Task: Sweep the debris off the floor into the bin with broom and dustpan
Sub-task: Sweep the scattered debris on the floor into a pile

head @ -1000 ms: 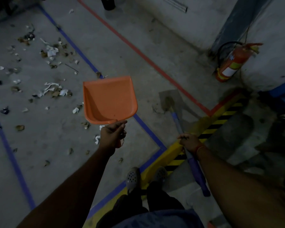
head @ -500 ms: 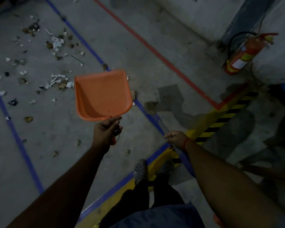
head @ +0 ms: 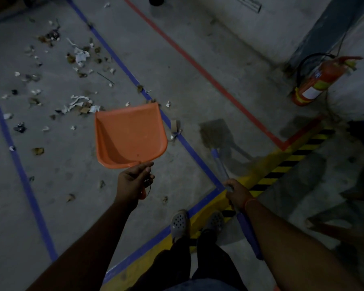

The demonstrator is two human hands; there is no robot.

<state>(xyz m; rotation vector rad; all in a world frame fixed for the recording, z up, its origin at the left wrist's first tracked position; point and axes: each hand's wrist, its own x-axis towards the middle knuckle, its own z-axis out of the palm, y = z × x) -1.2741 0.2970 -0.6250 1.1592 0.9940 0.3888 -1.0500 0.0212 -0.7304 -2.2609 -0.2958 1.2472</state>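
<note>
My left hand (head: 135,181) grips the handle of an orange dustpan (head: 130,135), held empty above the floor with its mouth pointing away from me. My right hand (head: 236,191) grips the blue handle of a broom (head: 220,162). The broom's dark head (head: 213,133) rests on the concrete ahead of that hand. Debris (head: 78,103) of torn paper, dry leaves and dark scraps lies scattered over the floor to the upper left, inside the blue-taped area. No bin is in view.
Blue tape lines (head: 189,148), a red line (head: 198,66) and a yellow-black hazard strip (head: 282,166) mark the floor. A red fire extinguisher (head: 319,80) leans by the wall at the right. My feet in grey clogs (head: 179,223) stand on the tape corner.
The broom head has swung back right from near the blue tape line to the concrete between the blue and red lines. The dustpan stays raised in my left hand.
</note>
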